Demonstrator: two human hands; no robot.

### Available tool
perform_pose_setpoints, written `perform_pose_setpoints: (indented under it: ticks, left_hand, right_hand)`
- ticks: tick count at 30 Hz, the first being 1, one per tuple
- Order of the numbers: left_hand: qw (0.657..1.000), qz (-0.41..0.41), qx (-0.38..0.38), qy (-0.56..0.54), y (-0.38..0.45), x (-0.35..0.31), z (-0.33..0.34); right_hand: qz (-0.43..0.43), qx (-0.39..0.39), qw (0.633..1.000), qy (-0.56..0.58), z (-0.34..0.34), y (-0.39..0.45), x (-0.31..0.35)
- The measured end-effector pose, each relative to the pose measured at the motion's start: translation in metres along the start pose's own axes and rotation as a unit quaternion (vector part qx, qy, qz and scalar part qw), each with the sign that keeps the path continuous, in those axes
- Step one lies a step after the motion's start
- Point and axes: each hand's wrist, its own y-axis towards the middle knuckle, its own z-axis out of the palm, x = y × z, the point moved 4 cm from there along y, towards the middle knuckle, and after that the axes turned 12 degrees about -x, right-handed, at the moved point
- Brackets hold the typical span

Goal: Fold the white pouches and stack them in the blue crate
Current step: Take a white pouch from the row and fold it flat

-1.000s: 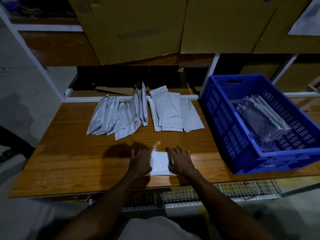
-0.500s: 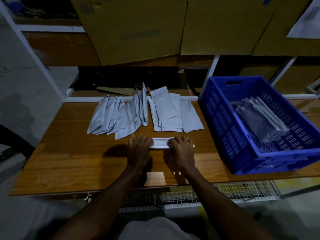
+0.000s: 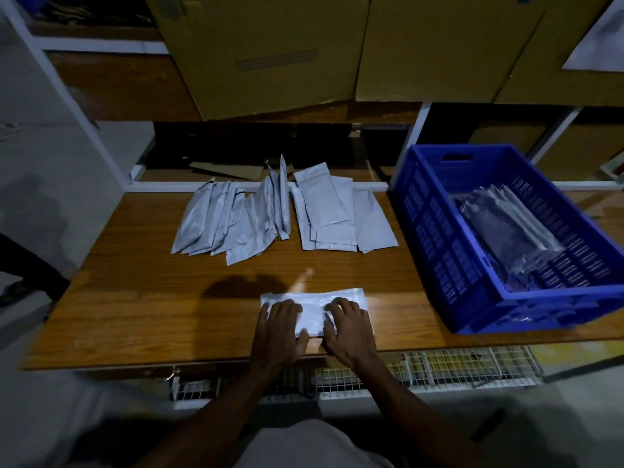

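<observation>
Fingers (image 3: 287, 307) of your L hand (image 3: 278, 329) lie spread and flat on the white pouch (image 3: 312, 310), pressing its L half; your R hand (image 3: 349, 327) does the same on the R half, fingers fanned, thumb near the pouch's near edge. Nothing pinched, both palms down. Pouch sits flat on the wooden table (image 3: 135, 309), near the front edge, centred btw your hands. Long axis runs L-R across you, far edge tilted up slightly toward the R. Looks glossy white, brightly lit, a crease or fold line showing across the middle; whether it's fully folded you can't tell. Farther back on the table: a fanned pile of unfolded pouches (image 3: 233, 217) at L, some standing on edge, and a flatter stack of pouches (image 3: 337, 214) just beside it at R. Blue crate (image 3: 435, 238) stands at the table's R end w/ greyish folded pouches (image 3: 506, 228) inside. Cardboard boxes (image 3: 270, 52) on the shelf above; room is dim.
</observation>
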Motion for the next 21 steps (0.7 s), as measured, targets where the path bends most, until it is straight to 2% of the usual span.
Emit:
perform_pose_setpoints:
  ticks: [3,8,21]
  left_hand:
    - [0.998,-0.052,0.011,0.03,0.004,-0.01,0.007]
    - [0.989,-0.076,0.108,0.06,-0.005,-0.015,0.027]
    - [0.988,-0.077,0.121,0.054,-0.007,-0.013,0.032]
  right_hand:
    - [-0.004,0.038,0.999,0.012,0.005,0.009,0.001]
    - [0.028,0.153,0.988,0.016,0.024,0.004,-0.007]
    - [0.03,0.152,0.987,-0.032,0.04,-0.007,-0.009]
